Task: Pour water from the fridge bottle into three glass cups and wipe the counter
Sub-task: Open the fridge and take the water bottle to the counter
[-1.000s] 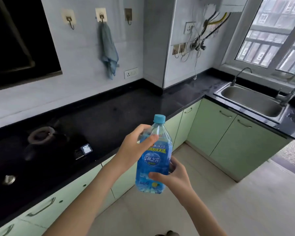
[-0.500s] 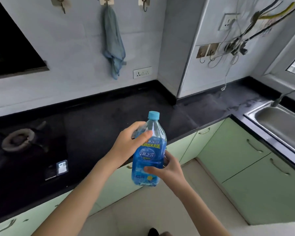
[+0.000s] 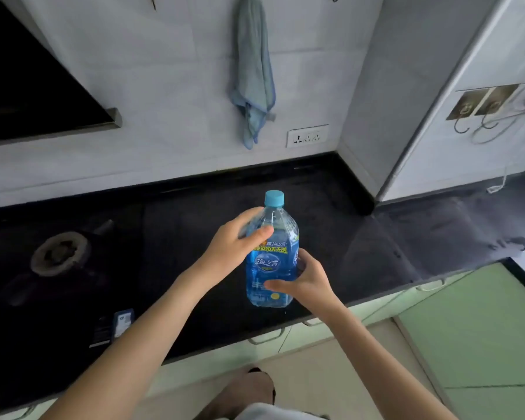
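- Left hand [image 3: 235, 241] is gripping the upper body of the bottle [image 3: 272, 253]; right hand [image 3: 308, 278] is gripping its lower body from the opposite side.
- Bottle is standing upright, long axis vertical, blue cap [image 3: 274, 197] on, over the counter [image 3: 376, 247] near its front edge.
- Judgement: left hand is sitting nearer the cap; no cups in view.

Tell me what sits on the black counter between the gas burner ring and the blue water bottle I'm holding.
In the head view, nothing: only bare black counter separates the round gas burner ring from the blue plastic bottle.
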`<state>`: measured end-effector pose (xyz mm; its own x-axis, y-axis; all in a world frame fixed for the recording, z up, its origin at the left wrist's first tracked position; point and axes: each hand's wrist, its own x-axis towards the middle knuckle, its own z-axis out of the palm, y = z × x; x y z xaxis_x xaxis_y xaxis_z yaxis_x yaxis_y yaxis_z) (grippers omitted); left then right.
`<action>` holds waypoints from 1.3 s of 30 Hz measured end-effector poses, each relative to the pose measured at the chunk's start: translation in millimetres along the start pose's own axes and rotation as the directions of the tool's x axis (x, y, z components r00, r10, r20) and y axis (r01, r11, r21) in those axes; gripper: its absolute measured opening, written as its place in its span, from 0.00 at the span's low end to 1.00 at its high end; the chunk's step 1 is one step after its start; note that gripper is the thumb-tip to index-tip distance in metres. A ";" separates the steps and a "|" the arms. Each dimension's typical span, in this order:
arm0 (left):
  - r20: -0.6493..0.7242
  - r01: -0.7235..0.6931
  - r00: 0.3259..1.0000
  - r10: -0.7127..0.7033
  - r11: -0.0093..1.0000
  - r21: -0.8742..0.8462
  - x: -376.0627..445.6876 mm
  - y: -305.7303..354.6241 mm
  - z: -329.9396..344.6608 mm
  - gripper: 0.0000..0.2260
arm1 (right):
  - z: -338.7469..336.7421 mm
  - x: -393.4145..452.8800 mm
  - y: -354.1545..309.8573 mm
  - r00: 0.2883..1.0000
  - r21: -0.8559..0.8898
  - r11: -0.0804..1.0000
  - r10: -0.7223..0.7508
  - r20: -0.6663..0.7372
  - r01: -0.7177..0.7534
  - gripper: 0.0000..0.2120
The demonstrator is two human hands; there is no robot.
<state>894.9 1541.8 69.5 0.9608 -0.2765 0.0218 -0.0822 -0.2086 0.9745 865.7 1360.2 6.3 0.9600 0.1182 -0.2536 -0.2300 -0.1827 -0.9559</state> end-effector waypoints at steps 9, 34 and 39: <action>0.010 0.026 1.000 -0.027 0.993 0.118 63.3 -29.8 -33.9 0.16 | 6.0 105.8 3.3 0.998 -0.175 0.984 -0.027 0.057 0.037 0.36; -0.242 0.308 0.941 -0.238 0.897 0.316 67.8 -114.0 2.2 0.28 | 2.2 193.6 71.0 0.941 -0.409 0.900 -0.004 0.339 0.152 0.42; -0.256 0.313 0.938 -0.234 0.889 0.334 68.5 -114.1 4.3 0.28 | 1.1 197.0 66.9 0.923 -0.435 0.884 0.010 0.384 0.171 0.43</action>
<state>969.0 1542.7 -41.2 0.9882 0.0300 -0.1502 0.1392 -0.5857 0.7985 1039.2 1372.3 -107.8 0.8230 0.4820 -0.3005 0.0305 -0.5658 -0.8240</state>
